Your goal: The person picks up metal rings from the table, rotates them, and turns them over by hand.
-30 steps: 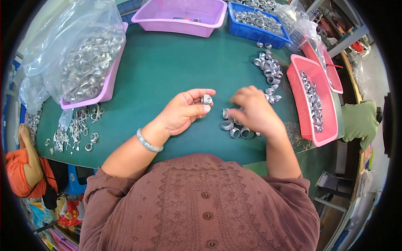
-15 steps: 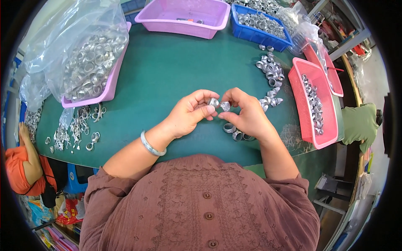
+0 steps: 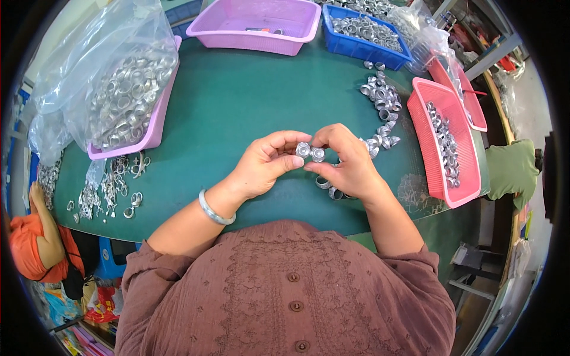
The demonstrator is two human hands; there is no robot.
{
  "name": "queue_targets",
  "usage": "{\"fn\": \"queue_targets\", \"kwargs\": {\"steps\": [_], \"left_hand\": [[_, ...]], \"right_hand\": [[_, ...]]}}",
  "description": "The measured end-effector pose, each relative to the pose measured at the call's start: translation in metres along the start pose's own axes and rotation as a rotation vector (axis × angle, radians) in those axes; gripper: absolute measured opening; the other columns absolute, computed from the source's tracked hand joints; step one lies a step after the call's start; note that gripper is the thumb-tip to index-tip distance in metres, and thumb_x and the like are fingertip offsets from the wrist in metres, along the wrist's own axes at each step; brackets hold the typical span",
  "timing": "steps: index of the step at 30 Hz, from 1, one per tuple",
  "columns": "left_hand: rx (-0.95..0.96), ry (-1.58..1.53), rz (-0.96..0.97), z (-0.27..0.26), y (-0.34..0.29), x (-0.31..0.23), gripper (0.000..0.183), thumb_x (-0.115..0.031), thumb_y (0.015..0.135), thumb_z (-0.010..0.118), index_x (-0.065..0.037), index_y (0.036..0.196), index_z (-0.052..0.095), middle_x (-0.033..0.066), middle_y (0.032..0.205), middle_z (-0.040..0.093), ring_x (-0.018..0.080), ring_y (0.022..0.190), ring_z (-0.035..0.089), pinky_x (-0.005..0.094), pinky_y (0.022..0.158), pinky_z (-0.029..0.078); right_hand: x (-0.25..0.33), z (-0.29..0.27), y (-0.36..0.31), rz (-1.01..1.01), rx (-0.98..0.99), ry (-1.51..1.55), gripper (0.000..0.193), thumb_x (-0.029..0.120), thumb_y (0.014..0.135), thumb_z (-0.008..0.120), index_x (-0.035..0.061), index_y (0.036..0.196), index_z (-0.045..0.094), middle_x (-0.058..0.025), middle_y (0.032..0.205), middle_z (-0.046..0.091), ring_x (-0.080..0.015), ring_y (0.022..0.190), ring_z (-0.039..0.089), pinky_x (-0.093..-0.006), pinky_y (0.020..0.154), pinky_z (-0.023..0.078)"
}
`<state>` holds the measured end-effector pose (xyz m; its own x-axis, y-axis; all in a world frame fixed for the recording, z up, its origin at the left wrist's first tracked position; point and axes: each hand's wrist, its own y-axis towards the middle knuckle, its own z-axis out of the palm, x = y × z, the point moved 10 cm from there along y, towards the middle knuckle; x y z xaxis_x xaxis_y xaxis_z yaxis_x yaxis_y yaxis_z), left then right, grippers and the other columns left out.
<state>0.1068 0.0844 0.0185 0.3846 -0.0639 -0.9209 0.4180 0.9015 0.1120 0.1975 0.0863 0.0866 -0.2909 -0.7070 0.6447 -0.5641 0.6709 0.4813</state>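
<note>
Head view of a bench with a green mat. The left hand pinches one small metal cap between thumb and fingertips; the right hand pinches a second cap the same way. Both grips are closed on the parts with only the fingertips engaged, and the two caps touch, side by side, above the mat just in front of the body. More loose parts lie under the right hand, and a longer scatter runs toward the pink tray on the right. A bag of rings sits in a pink bin at left; a blue bin and a pink bin stand at the far edge.

Risks, as judged: the fingertip hold is shallow, so a smooth cap may slip and drop among the loose parts below, where it would be hard to tell apart. If the caps meet tilted, they may jam or fail to seat. A sweeping wrist may scatter the nearby parts.
</note>
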Motion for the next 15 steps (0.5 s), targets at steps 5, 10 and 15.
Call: {"fn": "queue_targets", "kwargs": {"steps": [5, 10, 15], "left_hand": [[0.018, -0.011, 0.012, 0.000, 0.000, 0.000, 0.034, 0.002, 0.083, 0.054, -0.001, 0.117, 0.050, 0.0062, 0.106, 0.057, 0.0133, 0.097, 0.053, 0.0275, 0.088, 0.043], [0.002, -0.011, 0.015, -0.001, 0.000, 0.000, 0.033, 0.000, 0.083, 0.057, -0.002, 0.115, 0.051, 0.0039, 0.102, 0.057, 0.0110, 0.093, 0.053, 0.0255, 0.084, 0.043], [0.000, 0.022, 0.005, -0.004, 0.000, 0.003, 0.034, 0.002, 0.083, 0.054, -0.002, 0.117, 0.050, 0.0047, 0.104, 0.057, 0.0114, 0.094, 0.053, 0.0258, 0.086, 0.044]], "right_hand": [[0.006, -0.002, 0.001, -0.037, -0.010, -0.025, 0.035, 0.003, 0.059, 0.074, 0.0042, 0.086, 0.051, -0.0088, 0.087, 0.055, -0.0278, 0.082, 0.052, -0.0357, 0.071, 0.043], [0.013, -0.003, 0.002, -0.103, -0.017, -0.089, 0.035, 0.004, 0.058, 0.073, 0.0046, 0.085, 0.051, -0.0087, 0.086, 0.055, -0.0275, 0.081, 0.051, -0.0361, 0.070, 0.042], [0.015, -0.003, 0.001, -0.116, -0.037, -0.134, 0.035, 0.004, 0.056, 0.073, 0.0050, 0.084, 0.052, -0.0087, 0.086, 0.053, -0.0279, 0.078, 0.050, -0.0361, 0.068, 0.041]]}}
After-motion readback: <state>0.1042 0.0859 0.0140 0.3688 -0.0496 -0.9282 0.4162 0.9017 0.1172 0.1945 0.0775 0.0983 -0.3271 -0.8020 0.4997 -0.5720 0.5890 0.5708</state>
